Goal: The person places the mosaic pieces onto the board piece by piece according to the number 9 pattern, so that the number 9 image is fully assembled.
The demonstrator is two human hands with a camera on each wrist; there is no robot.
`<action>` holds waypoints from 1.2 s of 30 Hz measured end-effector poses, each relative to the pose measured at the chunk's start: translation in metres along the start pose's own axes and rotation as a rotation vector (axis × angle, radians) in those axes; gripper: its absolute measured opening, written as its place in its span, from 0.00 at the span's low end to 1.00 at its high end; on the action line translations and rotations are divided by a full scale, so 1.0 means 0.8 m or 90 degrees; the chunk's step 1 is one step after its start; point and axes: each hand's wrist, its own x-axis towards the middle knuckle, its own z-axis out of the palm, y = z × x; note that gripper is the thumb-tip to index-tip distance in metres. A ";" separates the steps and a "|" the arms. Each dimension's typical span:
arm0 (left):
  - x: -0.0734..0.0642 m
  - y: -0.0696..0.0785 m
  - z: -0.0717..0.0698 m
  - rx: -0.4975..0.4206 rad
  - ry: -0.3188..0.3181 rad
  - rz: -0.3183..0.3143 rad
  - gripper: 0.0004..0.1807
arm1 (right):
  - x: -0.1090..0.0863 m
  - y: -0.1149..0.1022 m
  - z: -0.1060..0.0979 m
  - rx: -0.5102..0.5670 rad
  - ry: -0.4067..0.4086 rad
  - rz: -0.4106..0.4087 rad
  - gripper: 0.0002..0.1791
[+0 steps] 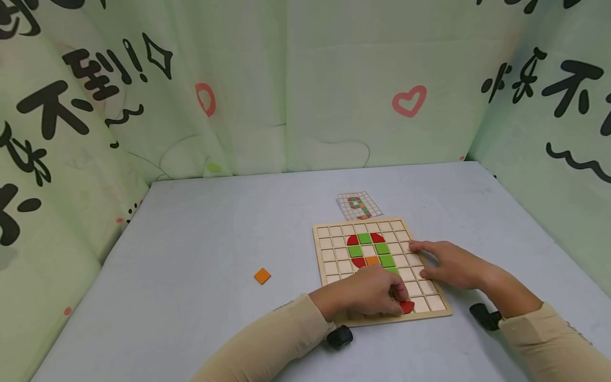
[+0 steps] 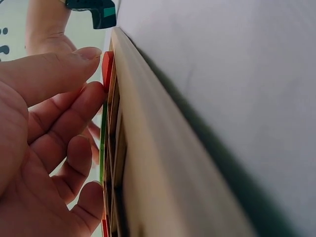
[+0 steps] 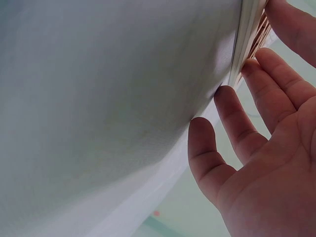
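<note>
A wooden grid board point(image 1: 431, 314) lies on the table, with red, green and orange tiles in several of its squares. At its near edge, my left hand point(image 1: 365, 291) pinches a red tile point(image 1: 407, 306) between thumb and forefinger. The left wrist view shows this red tile point(image 2: 107, 69) standing slightly above the board's frame; the other fingers curl loosely. My right hand point(image 1: 455, 263) rests at the board's right edge, fingers relaxed and touching the frame. The left hand and forearm hide part of the lower grid.
Beyond the board lies a pattern card point(image 1: 359, 206) with a small coloured grid. A loose orange tile point(image 1: 262, 276) is on the table point(image 1: 200, 228) left of the board. A printed curtain point(image 1: 334, 106) hangs around the table's back and sides.
</note>
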 end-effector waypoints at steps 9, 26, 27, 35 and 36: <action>0.000 0.000 0.001 -0.017 -0.003 -0.004 0.06 | 0.000 0.001 0.001 0.001 0.002 -0.002 0.33; -0.003 -0.001 -0.007 0.015 -0.005 0.007 0.05 | 0.001 0.002 0.001 0.008 0.003 0.002 0.32; -0.003 -0.001 -0.007 0.014 -0.005 0.004 0.05 | 0.001 0.002 0.001 0.008 0.003 0.000 0.32; -0.005 -0.004 -0.009 0.014 0.002 -0.011 0.05 | 0.001 0.001 0.000 0.005 0.004 -0.001 0.33; -0.005 -0.004 -0.009 0.011 0.002 -0.012 0.05 | 0.001 0.002 0.001 0.004 0.003 0.000 0.33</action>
